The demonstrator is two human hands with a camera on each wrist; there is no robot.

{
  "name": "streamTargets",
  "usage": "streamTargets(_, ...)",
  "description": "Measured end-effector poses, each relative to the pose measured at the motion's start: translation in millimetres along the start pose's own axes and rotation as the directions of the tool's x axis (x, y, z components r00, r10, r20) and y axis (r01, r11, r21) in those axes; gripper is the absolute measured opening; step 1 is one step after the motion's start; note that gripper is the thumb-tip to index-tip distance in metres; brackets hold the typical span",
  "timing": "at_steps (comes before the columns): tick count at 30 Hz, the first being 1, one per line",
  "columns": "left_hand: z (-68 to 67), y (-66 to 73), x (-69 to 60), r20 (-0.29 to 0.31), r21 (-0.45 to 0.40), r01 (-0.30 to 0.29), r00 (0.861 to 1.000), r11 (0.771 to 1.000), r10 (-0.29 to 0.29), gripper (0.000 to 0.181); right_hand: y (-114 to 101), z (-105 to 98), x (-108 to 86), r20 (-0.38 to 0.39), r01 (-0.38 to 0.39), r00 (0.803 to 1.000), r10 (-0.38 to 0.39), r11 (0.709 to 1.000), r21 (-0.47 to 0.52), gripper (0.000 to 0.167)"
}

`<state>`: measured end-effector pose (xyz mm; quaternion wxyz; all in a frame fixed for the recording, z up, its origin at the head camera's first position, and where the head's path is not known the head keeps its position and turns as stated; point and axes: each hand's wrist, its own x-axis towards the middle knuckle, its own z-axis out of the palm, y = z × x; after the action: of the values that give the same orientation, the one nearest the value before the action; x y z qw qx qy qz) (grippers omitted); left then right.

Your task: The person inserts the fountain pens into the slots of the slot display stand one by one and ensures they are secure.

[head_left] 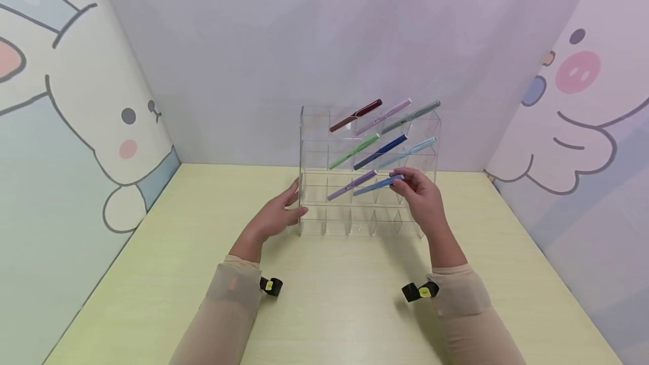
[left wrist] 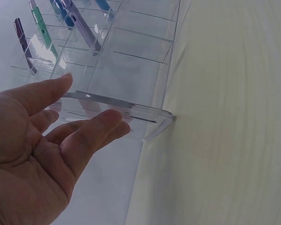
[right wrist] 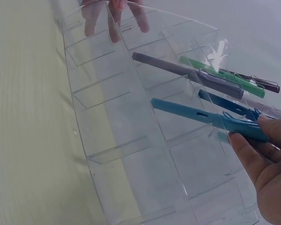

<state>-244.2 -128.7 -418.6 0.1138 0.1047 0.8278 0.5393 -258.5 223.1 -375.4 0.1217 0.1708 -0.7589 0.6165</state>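
A clear acrylic pen rack [head_left: 362,228] with stepped tiers of divided compartments stands on the table. My left hand [head_left: 276,216] holds its left side panel, the thumb at the front edge and the other fingers outside. With thumb and fingertips, my right hand [head_left: 423,199] pinches the upper end of a blue pen [right wrist: 178,108], which slants at the third tier. Beside it leans a purple pen [head_left: 352,185]. One tier up lie a green pen [head_left: 355,151], a navy pen [head_left: 380,152] and a light blue pen [head_left: 408,152].
On the top tier rest a dark red pen [head_left: 355,116], a lilac pen [head_left: 385,115] and a grey-green pen [head_left: 412,117]. The pale wooden table [head_left: 324,308] runs back to a plain wall [head_left: 243,72]. Cartoon-printed panels flank it on both sides.
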Motion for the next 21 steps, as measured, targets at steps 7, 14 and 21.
streamTargets(7, 0.2, -0.5, 0.0, -0.001, 0.0, -0.008, 1.0, 1.0, 0.008, 0.078, -1, -1, -0.1, 0.015, -0.027, 0.999, 0.029, 0.997, -0.073, 0.034)
streamTargets(14, 0.7, -1.1, 0.8, 0.004, -0.004, -0.008, 1.0, 1.0, 0.008, 0.079, -8, -3, -3.5, 0.031, -0.062, 0.997, 0.069, 0.983, -0.172, 0.034)
streamTargets(21, 2.3, -2.5, 2.3, 0.004, -0.006, -0.01, 1.0, 1.0, 0.01, 0.079, -15, -3, -4.6, 0.021, -0.081, 0.996, 0.088, 0.969, -0.233, 0.034)
